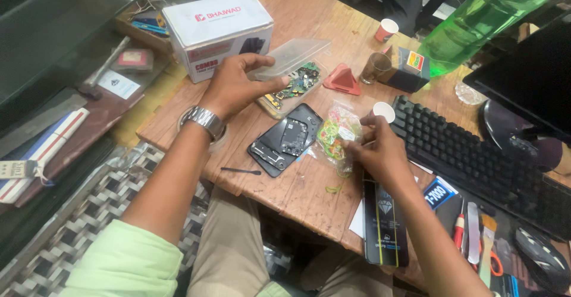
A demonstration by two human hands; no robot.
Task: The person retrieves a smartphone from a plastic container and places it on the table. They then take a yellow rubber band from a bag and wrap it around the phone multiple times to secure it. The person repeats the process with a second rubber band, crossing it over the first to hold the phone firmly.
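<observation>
Two hands: left (235,86) grip lifts clear lid (289,57), right (375,148) pinches half-hidden bag (336,135).

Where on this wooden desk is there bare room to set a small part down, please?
Bare wood lies at the near edge, between the opened phone and the black packet, and at the far end beyond the white box. Around the keyboard, cups and clear tray it is crowded.

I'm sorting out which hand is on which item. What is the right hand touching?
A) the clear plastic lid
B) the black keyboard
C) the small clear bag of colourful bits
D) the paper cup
C: the right hand pinches the small clear bag of colourful bits, while the left hand holds the clear plastic lid.
</observation>
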